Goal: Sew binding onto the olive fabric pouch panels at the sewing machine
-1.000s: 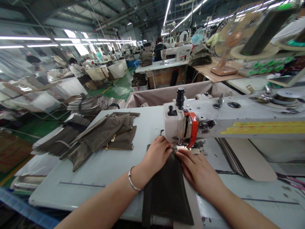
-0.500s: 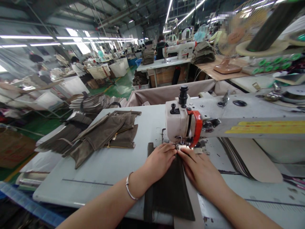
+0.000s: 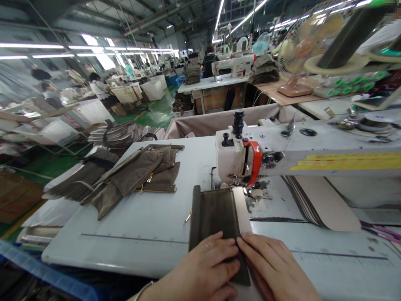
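Observation:
A dark olive fabric panel point(image 3: 216, 209) lies on the sewing machine table, its far end just in front of the needle area. A pale beige strip point(image 3: 241, 205) runs along its right edge, partly under it. A gold zipper pull point(image 3: 188, 216) sticks out at the left side. My left hand point(image 3: 209, 263), wearing a ring, is closed on the panel's near part, with bent fingers at the right edge. Against it, my right hand point(image 3: 272, 263) pinches the same edge where panel and strip meet; its thumb is mostly hidden. The sewing machine head point(image 3: 234, 159) stands beyond both hands.
Olive zippered pieces point(image 3: 134, 171) are piled on the table at left, beside banded stacks point(image 3: 78, 175). Rounded beige panels point(image 3: 328, 205) lie under the machine arm, near pink-handled scissors point(image 3: 382, 232). A fan point(image 3: 305, 50) and thread spools stand behind. People sit farther back.
Both hands have moved from beside the needle toward me, down along the panel's right edge. The panel's far end and the zipper pull are now uncovered; the panel has barely shifted.

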`<state>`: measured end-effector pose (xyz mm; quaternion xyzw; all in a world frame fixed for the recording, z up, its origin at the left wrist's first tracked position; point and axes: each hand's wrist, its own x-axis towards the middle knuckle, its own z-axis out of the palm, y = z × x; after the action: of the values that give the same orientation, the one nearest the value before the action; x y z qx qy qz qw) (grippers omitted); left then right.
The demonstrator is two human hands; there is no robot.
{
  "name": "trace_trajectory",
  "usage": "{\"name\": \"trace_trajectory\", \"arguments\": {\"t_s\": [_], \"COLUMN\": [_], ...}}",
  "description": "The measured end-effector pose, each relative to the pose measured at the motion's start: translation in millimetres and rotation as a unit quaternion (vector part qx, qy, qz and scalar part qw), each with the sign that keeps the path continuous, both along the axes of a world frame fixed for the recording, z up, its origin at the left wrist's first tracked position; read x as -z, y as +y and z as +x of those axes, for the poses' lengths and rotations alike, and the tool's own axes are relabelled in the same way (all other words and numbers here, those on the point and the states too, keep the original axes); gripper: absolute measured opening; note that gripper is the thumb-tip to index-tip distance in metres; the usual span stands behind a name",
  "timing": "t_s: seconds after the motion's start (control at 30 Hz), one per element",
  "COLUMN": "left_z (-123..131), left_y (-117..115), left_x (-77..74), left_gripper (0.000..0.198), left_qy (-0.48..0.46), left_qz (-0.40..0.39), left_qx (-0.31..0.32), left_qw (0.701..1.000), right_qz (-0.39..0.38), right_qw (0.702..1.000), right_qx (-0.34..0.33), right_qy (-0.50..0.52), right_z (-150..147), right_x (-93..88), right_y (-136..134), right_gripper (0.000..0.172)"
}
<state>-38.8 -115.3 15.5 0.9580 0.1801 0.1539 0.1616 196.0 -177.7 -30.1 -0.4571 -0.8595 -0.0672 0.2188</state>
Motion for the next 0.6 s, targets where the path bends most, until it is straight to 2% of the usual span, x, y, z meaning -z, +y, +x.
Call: {"name": "trace_trajectory", "arguments": {"t_s": [0.07,0.13,0.37,0.6], "left_z": [-2.8,-1.5,2.9,8.6], "left_y": [-10.9,-13.0,-2.3,12.3], "left_x": [9.5,12.3,-10.1,-5.9], "left_gripper": [0.026,0.021,0.022,0.022], "left_qy": [-0.043,-0.053,0.021,0.026], "left_qz": [0.034,0.044,-0.005,0.001], "left_qx": [0.004,-0.004,0.008,0.000], "left_qw": [0.999,0.998,1.000,1.000], "right_qz": [0.010,0.011,0.014,0.005], "right_qw": [1.000,1.000,0.999,0.996], "right_qx": [-0.010,-0.011,-0.004,0.010], "right_qy": [-0.001,0.000,0.048,0.091], "right_z": [1.6,2.4,-0.7,-3.7], "right_x": [-0.6,-3.2,-12.6,-19.2], "right_y": [-6.3,-6.3,3.1,8.9], "right_gripper": [0.043,0.042,0.035,0.033]}}
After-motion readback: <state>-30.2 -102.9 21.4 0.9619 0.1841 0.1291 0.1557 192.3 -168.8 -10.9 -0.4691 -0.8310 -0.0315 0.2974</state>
